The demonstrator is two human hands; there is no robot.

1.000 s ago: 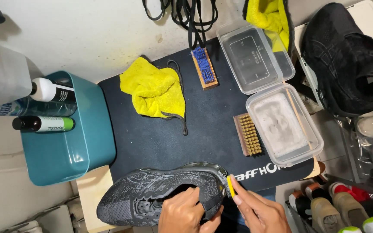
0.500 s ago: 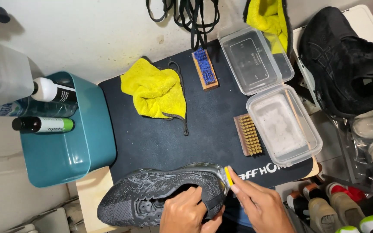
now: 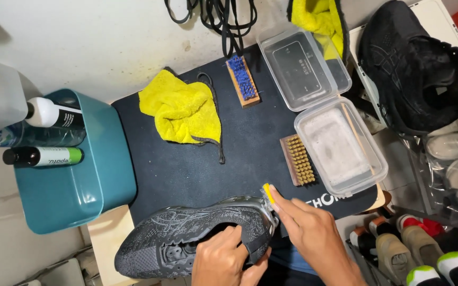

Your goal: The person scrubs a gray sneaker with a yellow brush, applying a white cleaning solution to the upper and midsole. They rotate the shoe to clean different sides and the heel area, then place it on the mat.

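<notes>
Little is shifting since the earlier frame as the right hand (image 3: pixel 311 235), still pinching a small yellow tool (image 3: pixel 267 193), is working the heel of the black sneaker (image 3: pixel 197 238) gripped by the left hand (image 3: pixel 223 259), likely mid-scrub, with steady strokes to follow.

Both hands are bare: the left hand (image 3: pixel 222 260) and right hand (image 3: pixel 314 239) wear no gloves, rings or watch, and no sleeves show at the wrists.

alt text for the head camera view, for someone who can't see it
Seen from above, a left hand steadies a dark grey sneaker on a black mat while the right hand presses a small yellow tool to its heel.
</notes>
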